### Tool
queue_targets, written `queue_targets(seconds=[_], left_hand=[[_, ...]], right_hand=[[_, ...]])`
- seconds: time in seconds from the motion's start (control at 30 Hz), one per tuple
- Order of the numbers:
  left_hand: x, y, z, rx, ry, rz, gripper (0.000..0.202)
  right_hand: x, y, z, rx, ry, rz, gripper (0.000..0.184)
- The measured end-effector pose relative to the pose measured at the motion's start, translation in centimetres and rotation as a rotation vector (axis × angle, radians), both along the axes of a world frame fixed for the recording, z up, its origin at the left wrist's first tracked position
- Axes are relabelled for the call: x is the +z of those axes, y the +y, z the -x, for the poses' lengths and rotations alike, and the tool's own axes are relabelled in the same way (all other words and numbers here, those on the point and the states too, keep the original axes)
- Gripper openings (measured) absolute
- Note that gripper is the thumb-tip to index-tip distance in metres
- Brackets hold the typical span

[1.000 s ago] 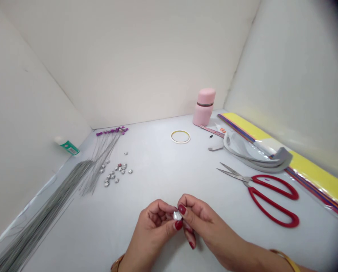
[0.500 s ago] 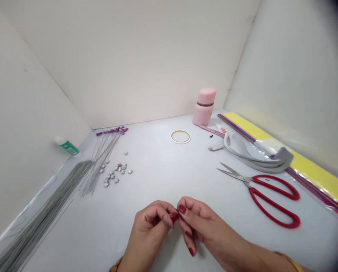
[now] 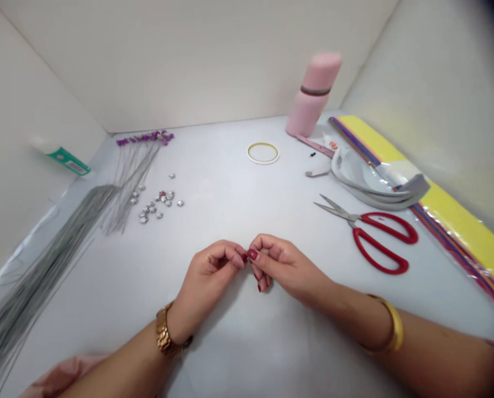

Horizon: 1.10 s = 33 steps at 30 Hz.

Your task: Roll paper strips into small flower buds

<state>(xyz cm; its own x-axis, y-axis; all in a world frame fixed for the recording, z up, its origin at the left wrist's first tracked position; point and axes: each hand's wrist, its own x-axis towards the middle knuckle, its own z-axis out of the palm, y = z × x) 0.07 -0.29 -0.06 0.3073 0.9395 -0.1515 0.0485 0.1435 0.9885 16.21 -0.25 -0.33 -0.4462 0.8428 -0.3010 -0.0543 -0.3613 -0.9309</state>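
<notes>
My left hand and my right hand meet fingertip to fingertip low in the middle of the view. Both are pinched closed, thumb against forefinger. Whatever lies between the fingertips is too small and too covered to make out. Left of the hands, several small silver star-shaped pieces lie in a loose cluster, with one red piece among them. Red-handled scissors rest to the right of my right hand, blades partly apart and pointing left.
Thin grey wires lie along the left, beside purple-tipped stems. A green-and-white tube is by the left wall. Further back are a tape ring and a pink bottle. Grey strips and yellow sheets lie right.
The camera view has tipped downward, so everything sits higher and more of both forearms shows. My hands stay pinched together at the fingertips; the table items keep their places.
</notes>
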Motion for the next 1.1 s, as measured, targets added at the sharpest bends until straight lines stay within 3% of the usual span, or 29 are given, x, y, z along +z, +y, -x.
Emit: queue_targets(seconds=[0.17,0.3,0.37,0.43,0.5,0.6,0.67,0.77,0.83,0.87,1.0,1.03,1.1], left_hand=[[-0.1,-0.4,-0.1,-0.101,0.03,-0.099,0.014],[1.2,-0.8,0.5,-0.234,0.119,-0.128,0.008],[2.5,-1.4,1.0,-0.474,0.227,-0.184,0.008],[3.5,-2.2,1.5,-0.831,0.291,-0.288,0.014],[3.9,-3.4,1.6,-0.991,0.364,-0.382,0.018],[2.9,-5.3,1.1,-0.976,0.451,-0.522,0.006],[1.9,-6.2,0.6,-0.956,0.464,-0.636,0.016],[1.4,-6.5,0.1,-0.987,0.47,-0.649,0.023],[1.6,-5.9,0.1,-0.896,0.416,-0.529,0.019],[1.8,-5.5,0.1,-0.785,0.379,-0.416,0.019],[1.8,-3.3,0.0,-0.114,0.132,0.185,0.016],[1.7,-2.8,-0.1,0.026,0.045,0.25,0.016],[1.3,-1.9,-0.5,0.176,-0.087,0.327,0.014]], right_hand=[[0.2,-0.1,-0.1,0.025,-0.04,-0.024,0.018],[0.4,-0.1,-0.2,0.006,-0.021,-0.019,0.018],[0.5,0.0,-0.2,-0.025,-0.015,-0.007,0.018],[0.5,0.1,-0.2,-0.053,-0.008,0.011,0.017],[0.4,0.1,-0.1,-0.055,0.001,0.024,0.017],[0.3,0.2,-0.1,-0.042,0.009,0.033,0.016],[0.3,0.2,-0.1,-0.04,0.011,0.04,0.017],[0.3,0.1,-0.2,-0.039,0.005,0.054,0.018],[0.4,0.1,-0.2,-0.041,0.0,0.057,0.02],[0.4,0.1,-0.2,-0.044,0.003,0.054,0.021],[0.6,0.2,-0.4,-0.053,0.009,0.0,0.024],[0.7,0.3,-0.4,-0.064,-0.005,-0.026,0.027],[0.7,0.5,-0.5,-0.084,-0.041,-0.08,0.033]])
